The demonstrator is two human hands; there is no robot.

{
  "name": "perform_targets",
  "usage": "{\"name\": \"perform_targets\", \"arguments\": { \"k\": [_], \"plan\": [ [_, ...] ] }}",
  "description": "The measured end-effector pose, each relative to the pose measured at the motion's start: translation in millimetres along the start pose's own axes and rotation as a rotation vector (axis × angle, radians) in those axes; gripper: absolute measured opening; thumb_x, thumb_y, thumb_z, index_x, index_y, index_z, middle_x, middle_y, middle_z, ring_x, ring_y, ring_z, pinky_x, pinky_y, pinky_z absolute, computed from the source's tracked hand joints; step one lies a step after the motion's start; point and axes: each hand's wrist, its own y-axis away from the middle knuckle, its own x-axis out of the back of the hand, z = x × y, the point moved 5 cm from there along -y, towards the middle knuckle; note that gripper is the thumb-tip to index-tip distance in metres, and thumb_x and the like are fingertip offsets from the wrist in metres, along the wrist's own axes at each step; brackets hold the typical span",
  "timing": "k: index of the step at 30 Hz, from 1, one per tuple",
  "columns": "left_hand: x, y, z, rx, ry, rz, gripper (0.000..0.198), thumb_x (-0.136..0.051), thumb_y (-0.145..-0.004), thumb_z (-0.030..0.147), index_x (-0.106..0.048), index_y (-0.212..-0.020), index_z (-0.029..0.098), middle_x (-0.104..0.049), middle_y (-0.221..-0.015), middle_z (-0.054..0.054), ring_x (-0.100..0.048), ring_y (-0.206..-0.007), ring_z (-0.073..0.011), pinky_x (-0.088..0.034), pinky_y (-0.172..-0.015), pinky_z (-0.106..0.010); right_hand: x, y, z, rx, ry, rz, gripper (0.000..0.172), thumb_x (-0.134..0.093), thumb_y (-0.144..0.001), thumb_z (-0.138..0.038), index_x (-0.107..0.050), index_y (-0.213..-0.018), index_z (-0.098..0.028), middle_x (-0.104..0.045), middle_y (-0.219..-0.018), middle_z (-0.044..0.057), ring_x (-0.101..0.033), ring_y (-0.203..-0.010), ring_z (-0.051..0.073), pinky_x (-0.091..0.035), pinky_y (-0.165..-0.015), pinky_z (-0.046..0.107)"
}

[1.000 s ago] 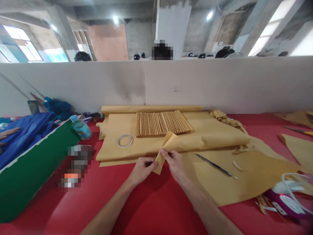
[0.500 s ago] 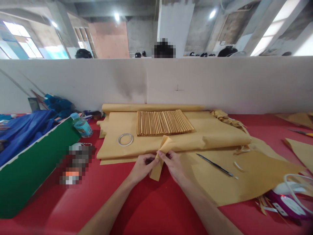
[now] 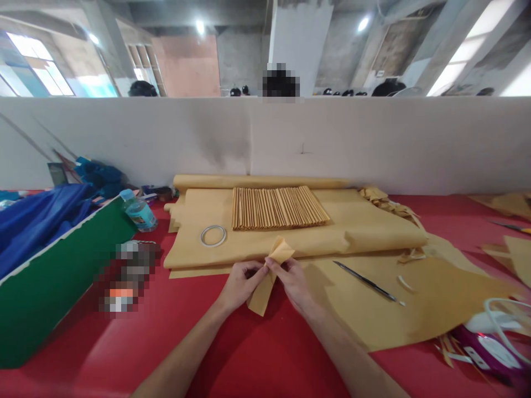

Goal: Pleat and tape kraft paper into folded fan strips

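Observation:
Both my hands pinch a folded strip of brown kraft paper (image 3: 262, 298) above the red tabletop. My left hand (image 3: 244, 283) grips its middle from the left, with thumb and fingers together. Closed on the same spot from the right is my right hand (image 3: 293, 279); the thumbs almost meet. The strip's upper end fans out into creased flaps beyond my fingers, and its lower end hangs flat toward me. Just beyond lies a pleated stack of brown paper (image 3: 280, 208), standing in narrow folds on larger paper sheets (image 3: 373, 226).
A roll of clear tape (image 3: 213, 236) lies left of the pleats. On a paper sheet at right rests a craft knife (image 3: 365, 281). A water bottle (image 3: 140, 211) stands beside a green board (image 3: 62, 282). At lower right is a purple device (image 3: 489, 351). A white partition (image 3: 166, 138) runs behind.
The paper strip has tilted, its lower end swinging left and toward me. Its upper flaps have dropped slightly and spread to the right. Both hands keep their pinch in nearly the same place.

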Motion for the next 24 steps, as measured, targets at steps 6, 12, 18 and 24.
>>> {"name": "perform_targets", "arguments": {
  "k": [6, 12, 18, 24],
  "plan": [
    [2.2, 1.8, 2.2, -0.010, -0.023, 0.010, 0.043, -0.063, -0.091, 0.051, -0.076, -0.077, 0.013, -0.069, -0.069, -0.003, -0.055, -0.062, -0.0143, -0.040, -0.059, -0.025, 0.8, 2.4, -1.0, -0.001, -0.027, -0.006, 0.036, -0.082, -0.072, -0.057, -0.075, -0.088, -0.026, -0.076, -0.091, 0.004, -0.068, -0.086, 0.024, -0.053, -0.082, 0.036],
    [0.6, 0.4, -0.2, -0.022, -0.004, 0.044, 0.041, -0.066, -0.088, 0.053, -0.077, -0.086, 0.014, -0.073, -0.077, -0.005, -0.061, -0.068, -0.0169, -0.046, -0.064, -0.026, -1.4, 2.6, 1.1, 0.011, -0.036, -0.010, 0.036, -0.081, -0.073, -0.059, -0.074, -0.086, -0.026, -0.077, -0.092, 0.004, -0.069, -0.089, 0.026, -0.053, -0.084, 0.039],
    [2.2, 1.1, 1.7, -0.044, -0.001, 0.078, 0.039, -0.066, -0.089, 0.052, -0.072, -0.078, 0.015, -0.068, -0.071, -0.003, -0.055, -0.065, -0.0140, -0.043, -0.063, -0.025, -2.2, 3.3, 6.3, 0.000, -0.028, -0.022, 0.035, -0.081, -0.073, -0.057, -0.076, -0.088, -0.026, -0.077, -0.095, 0.005, -0.068, -0.090, 0.025, -0.052, -0.084, 0.037],
    [2.3, 1.8, -0.1, -0.060, -0.004, 0.093, 0.043, -0.064, -0.090, 0.052, -0.061, -0.068, 0.016, -0.051, -0.059, 0.003, -0.041, -0.058, -0.0100, -0.033, -0.056, -0.023, -0.8, 3.3, 1.3, 0.002, 0.030, -0.006, 0.033, -0.086, -0.067, -0.053, -0.074, -0.076, -0.024, -0.074, -0.081, 0.002, -0.064, -0.079, 0.022, -0.050, -0.077, 0.034]
  ]
}}
